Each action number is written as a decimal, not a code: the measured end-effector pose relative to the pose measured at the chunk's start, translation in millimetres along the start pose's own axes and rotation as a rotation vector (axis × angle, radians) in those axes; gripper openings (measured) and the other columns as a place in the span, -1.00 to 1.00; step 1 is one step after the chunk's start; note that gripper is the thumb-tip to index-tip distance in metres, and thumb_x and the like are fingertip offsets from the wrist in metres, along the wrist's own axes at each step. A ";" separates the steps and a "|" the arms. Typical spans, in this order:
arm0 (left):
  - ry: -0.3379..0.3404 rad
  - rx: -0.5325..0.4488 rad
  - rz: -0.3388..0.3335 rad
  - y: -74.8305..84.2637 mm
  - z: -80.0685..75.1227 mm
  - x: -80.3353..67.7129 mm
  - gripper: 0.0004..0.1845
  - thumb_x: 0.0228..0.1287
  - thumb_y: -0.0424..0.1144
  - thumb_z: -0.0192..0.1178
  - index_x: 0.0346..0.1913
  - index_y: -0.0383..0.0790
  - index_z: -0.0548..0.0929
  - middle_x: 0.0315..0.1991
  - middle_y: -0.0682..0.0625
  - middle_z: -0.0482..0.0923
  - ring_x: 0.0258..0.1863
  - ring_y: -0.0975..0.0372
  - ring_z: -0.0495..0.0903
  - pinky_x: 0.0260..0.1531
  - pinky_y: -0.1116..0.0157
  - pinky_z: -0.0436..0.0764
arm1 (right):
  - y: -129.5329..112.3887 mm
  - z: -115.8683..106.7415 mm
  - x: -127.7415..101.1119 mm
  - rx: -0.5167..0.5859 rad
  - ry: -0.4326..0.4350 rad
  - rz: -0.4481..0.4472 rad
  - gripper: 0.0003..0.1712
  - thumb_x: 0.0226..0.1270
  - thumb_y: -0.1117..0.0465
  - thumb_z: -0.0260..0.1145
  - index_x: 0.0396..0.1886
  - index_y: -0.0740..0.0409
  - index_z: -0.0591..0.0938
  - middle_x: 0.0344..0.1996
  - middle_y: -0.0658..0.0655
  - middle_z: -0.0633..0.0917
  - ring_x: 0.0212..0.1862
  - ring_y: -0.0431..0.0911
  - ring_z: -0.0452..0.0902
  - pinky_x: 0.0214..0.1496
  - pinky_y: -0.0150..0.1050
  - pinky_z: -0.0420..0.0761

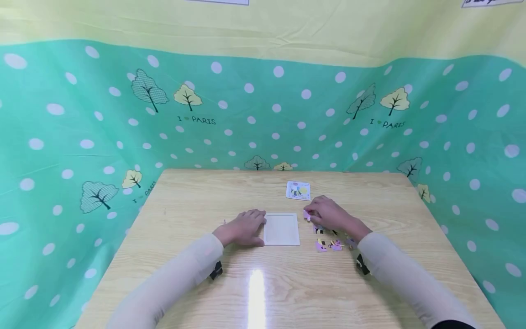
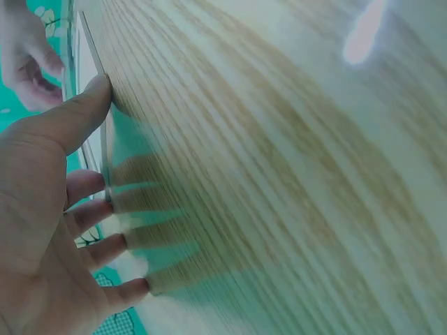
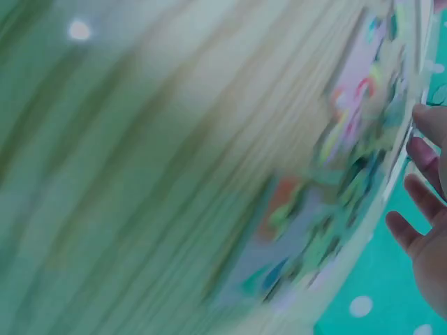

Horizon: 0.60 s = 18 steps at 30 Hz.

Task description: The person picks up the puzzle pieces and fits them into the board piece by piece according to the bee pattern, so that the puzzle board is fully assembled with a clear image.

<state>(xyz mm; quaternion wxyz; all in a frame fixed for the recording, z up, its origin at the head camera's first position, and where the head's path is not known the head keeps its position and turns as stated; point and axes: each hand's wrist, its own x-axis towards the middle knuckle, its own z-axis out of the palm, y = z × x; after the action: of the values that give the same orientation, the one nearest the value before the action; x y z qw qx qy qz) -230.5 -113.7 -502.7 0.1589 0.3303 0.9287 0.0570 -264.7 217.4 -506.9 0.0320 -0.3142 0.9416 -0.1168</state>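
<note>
A blank white puzzle tray (image 1: 281,229) lies flat at the middle of the wooden table (image 1: 197,196). My left hand (image 1: 255,225) rests on the table at the tray's left edge. In the left wrist view its fingers (image 2: 105,209) press flat on the wood and the thumb touches the tray's edge (image 2: 103,150). Just right of the tray, my right hand (image 1: 313,214) pinches a small pink puzzle piece (image 1: 306,214) at its fingertips. Several loose pink and yellow pieces (image 1: 328,245) lie under and in front of that hand. The right wrist view is blurred and shows coloured pieces (image 3: 335,188) and fingertips (image 3: 419,157).
A small picture card (image 1: 298,190) lies beyond the right hand, toward the table's far edge. A green dotted cloth backdrop (image 1: 82,137) surrounds the table on three sides. A light glare (image 1: 256,292) shows on the bare wood near the front edge.
</note>
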 end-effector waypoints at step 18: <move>-0.012 0.006 -0.013 1.7 0.9 1.4 -0.22 0.27 0.25 0.31 0.39 -0.16 0.41 0.59 -0.14 0.16 0.58 -0.05 0.16 0.52 -0.20 0.26 | -52.4 10.2 38.5 0.031 0.007 -0.093 -0.63 0.41 0.04 0.35 0.15 0.02 0.72 -0.05 0.04 0.73 0.09 -0.01 0.58 0.31 0.03 0.56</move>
<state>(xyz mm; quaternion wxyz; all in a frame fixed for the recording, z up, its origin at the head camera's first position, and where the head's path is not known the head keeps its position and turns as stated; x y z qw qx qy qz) -230.2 -111.5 -503.6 0.1636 0.3250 0.9300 0.0511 -263.5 151.7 -503.7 0.0283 -0.3565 0.9242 -0.1339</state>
